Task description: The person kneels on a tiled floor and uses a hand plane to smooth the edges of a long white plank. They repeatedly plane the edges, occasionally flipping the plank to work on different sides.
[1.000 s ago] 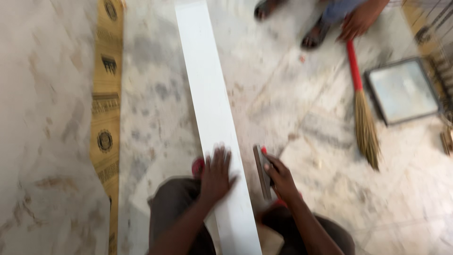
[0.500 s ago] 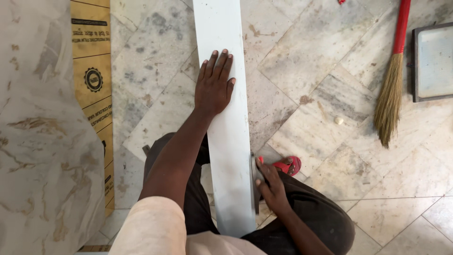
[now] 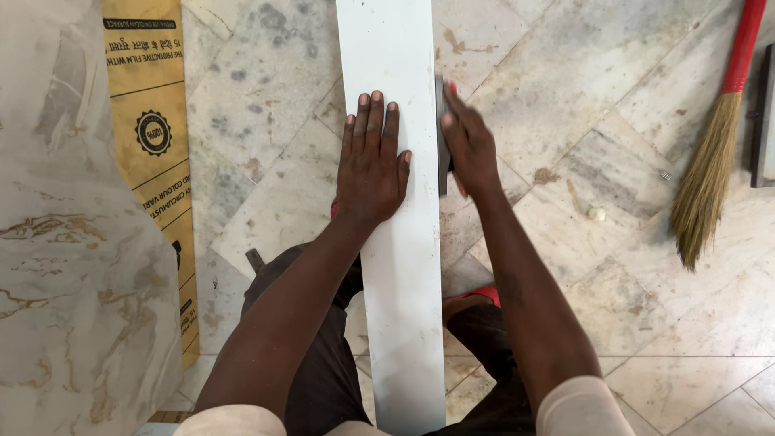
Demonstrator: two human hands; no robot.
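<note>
1. One marble-patterned slab [image 3: 73, 242] fills the left edge.
2. Beside it lies one yellow strip of protective film [image 3: 153, 153] with black print.
3. One left hand [image 3: 371, 161] lies flat, palm down, on the white strip, fingers straight and close together, gripping nothing.
4. One long white strip [image 3: 400, 307] runs from the top edge down between the person's knees, resting on the marble floor [image 3: 581, 105].
5. One right hand [image 3: 467, 145] presses one dark sanding block [image 3: 442, 133] against the strip's right edge, fingers curled closed over it.
6. One broom [image 3: 714, 153] with a red handle lies well apart at the right.
7. One dark-framed panel [image 3: 765, 121] shows at the right border.
</note>
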